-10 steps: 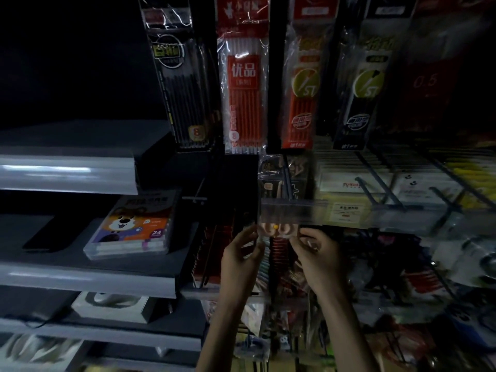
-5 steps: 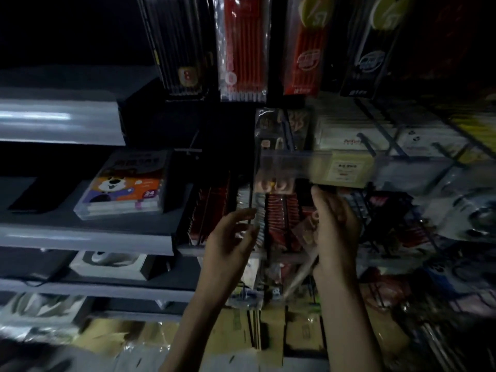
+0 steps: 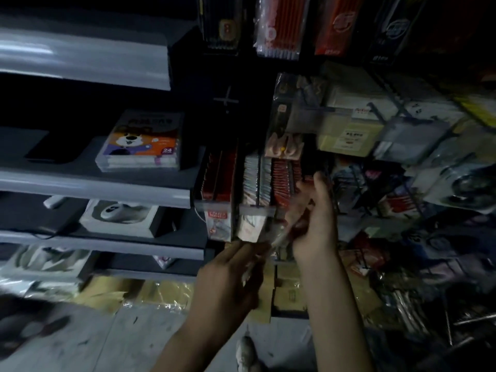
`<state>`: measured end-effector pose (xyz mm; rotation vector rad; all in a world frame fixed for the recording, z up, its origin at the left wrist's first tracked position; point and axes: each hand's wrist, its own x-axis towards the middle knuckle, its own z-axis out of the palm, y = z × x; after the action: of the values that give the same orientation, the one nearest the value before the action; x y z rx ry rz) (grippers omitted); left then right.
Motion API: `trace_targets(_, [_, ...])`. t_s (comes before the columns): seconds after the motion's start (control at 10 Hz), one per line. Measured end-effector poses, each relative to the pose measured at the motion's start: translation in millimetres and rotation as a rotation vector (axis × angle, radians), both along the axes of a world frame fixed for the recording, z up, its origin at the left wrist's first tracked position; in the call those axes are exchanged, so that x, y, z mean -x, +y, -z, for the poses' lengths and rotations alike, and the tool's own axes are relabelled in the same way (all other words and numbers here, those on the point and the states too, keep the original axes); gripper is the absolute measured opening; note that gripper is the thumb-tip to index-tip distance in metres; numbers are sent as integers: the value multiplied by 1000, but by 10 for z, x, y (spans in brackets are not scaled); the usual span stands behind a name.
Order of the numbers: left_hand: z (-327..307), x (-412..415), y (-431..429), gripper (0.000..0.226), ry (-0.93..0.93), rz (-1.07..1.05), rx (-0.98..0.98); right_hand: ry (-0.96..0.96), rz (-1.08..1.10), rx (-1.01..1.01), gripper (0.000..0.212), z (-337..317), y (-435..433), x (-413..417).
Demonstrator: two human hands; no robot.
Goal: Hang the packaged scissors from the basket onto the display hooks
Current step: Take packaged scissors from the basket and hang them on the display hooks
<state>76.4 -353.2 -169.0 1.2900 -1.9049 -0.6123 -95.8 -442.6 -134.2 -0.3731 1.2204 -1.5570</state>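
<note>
The place is dim and the picture smeared, so the fine detail is hard to make out. The person stands close to the rack with both arms raised in front of the display hooks [image 3: 258,189]. The packaged scissors [image 3: 279,234] are a clear, shiny packet, tilted, its upper end by the right hand [image 3: 314,218] and its lower end down towards the left hand [image 3: 230,277]. It hangs in the air just in front of the lower hooks, not on any of them.

The right hand has its fingers curled about the upper part of the packet and its thumb pointing up. The left hand reaches up from below with its fingertips at the packet's lower end; through the blur I cannot tell whether it pinches the packet or only touches it.

On the hooks behind hang rows of white packs [image 3: 249,181] and red packs [image 3: 283,181] side by side. To the left a grey shelf [image 3: 94,183] carries a box with a cartoon bear [image 3: 139,140]. Pen packs [image 3: 279,25] hang high above. Below, a shoe [image 3: 245,353] stands on the floor [image 3: 134,339].
</note>
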Motion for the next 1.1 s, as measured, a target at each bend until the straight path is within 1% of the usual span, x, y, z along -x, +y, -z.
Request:
trace_targets(0.1, [32,-27,3,30,206,-87,-200,27,-41,21,60,-54,190,-23])
trace_targets(0.2, [-38,-67,-50,19,401,-18,-326,169,-144,58,56,-139,346,-29])
trace_targets(0.3, [-77,-88,-92,16,549,61,-435,385,-236,86,45,-168,433,58])
trace_targets(0.4, [-154,-33,-124,19,664,128,-531,513,-293,167,22,-240,474,135])
trace_targets(0.5, [-182,35,-199,14,637,152,-524,604,-253,244,13,-242,462,212])
trace_targets(0.6, [-273,117,-337,14,542,146,-428,636,-231,284,11,-284,427,278])
trace_targets(0.7, [-499,176,-550,23,588,95,-306,603,-161,325,10,-344,375,355])
trace_targets(0.8, [-786,219,-781,33,678,68,-227,588,-106,348,8,-386,301,420])
trace_targets(0.9, [-1014,267,-991,27,663,41,-179,587,-51,361,6,-411,200,456])
trace_targets(1.0, [-1175,325,-1129,28,621,60,-173,594,-11,362,6,-447,101,461])
trace_targets(1.1, [-1297,347,-1183,20,578,89,-154,592,22,384,8,-495,42,471])
